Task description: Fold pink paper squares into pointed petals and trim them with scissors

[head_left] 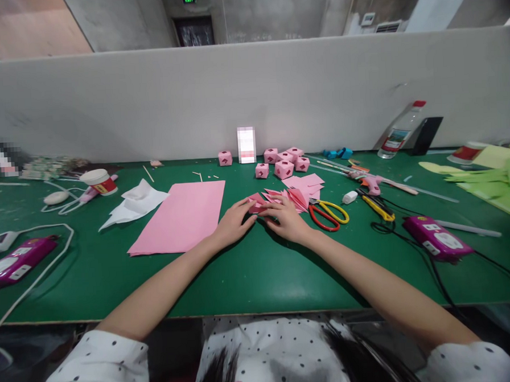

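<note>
A small piece of folded pink paper (257, 203) lies between my two hands at the middle of the table. My left hand (236, 221) grips its left side, fingers bent and pressed to it. My right hand (287, 219) holds the right side, with the fingertips partly hiding it. Just behind the right hand are more folded pink pieces (297, 199) and loose pink squares (308, 183). Scissors (328, 214) with one red and one yellow handle rest to the right of that hand. Left of my left hand lies a stack of large pink sheets (182, 217).
Several pink paper cubes (284, 168) sit behind the hands, near an upright phone (246, 144). White crumpled tissue (138, 200) and a paper cup (98, 182) are leftward. A glue gun (371, 184), yellow cutter (378, 207), cabled purple box (437, 238) and bottle (401, 132) are rightward.
</note>
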`<state>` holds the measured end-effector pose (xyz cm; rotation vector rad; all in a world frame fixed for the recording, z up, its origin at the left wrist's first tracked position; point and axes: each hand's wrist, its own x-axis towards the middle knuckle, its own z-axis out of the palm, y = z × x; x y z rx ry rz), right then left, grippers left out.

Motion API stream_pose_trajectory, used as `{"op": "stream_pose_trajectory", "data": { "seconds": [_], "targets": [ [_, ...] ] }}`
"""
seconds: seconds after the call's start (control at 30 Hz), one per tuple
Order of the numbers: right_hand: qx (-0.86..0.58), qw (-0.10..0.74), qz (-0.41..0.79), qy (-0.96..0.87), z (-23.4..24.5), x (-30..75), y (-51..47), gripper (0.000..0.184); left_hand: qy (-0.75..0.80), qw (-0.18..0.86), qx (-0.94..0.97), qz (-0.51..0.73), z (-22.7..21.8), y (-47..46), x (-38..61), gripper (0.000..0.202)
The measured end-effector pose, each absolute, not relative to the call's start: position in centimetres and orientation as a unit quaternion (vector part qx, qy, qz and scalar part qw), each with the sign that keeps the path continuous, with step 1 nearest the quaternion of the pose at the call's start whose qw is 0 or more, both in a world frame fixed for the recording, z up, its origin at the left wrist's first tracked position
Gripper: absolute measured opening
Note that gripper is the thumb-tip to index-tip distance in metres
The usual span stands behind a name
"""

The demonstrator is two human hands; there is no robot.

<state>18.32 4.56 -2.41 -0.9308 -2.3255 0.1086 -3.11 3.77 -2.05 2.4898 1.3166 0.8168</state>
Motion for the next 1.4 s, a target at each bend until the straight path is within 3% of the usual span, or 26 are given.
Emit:
{"op": "stream_pose_trajectory", "data": {
  "seconds": [0.13,0.27,0.43,0.73,0.8,0.93,1.07,1.27,1.4],
  "targets": [
    [-0.354,0.315,0.044,-0.880,-2.7,18.4,4.9,0.024,0.458,0.099,0.838,0.280,-1.9,3.7,-3.1,0.043],
    [-0.340,0.339,0.033,-0.876,-2.2,18.5,4.7,0.024,0.449,0.113,0.808,0.364,-1.0,3.1,-3.0,0.034],
    [-0.316,0.350,0.038,-0.881,-1.7,18.3,4.2,0.038,0.453,0.192,0.749,0.444,-0.2,2.3,-3.1,0.033],
    [-0.320,0.394,0.104,-0.855,-1.1,17.8,3.5,0.050,0.493,0.154,0.709,0.480,-1.3,3.2,-3.2,0.056],
    [-0.315,0.399,0.137,-0.850,-1.0,17.5,3.2,0.049,0.507,0.207,0.672,0.499,-1.6,3.5,-3.3,0.064],
    [-0.289,0.387,0.178,-0.857,-1.1,17.1,2.6,0.049,0.481,0.342,0.621,0.515,-1.7,3.8,-3.6,0.061],
    [-0.283,0.360,0.157,-0.875,-1.6,17.0,2.5,0.050,0.466,0.400,0.572,0.543,-1.2,3.5,-3.7,0.073],
    [-0.322,0.346,0.032,-0.881,-1.9,16.9,2.5,0.045,0.430,0.445,0.582,0.528,-0.7,3.1,-3.4,0.043],
    [-0.343,0.375,0.009,-0.861,-1.3,16.7,2.1,0.036,0.434,0.456,0.581,0.515,-0.2,2.5,-2.8,0.042]
  ]
}}
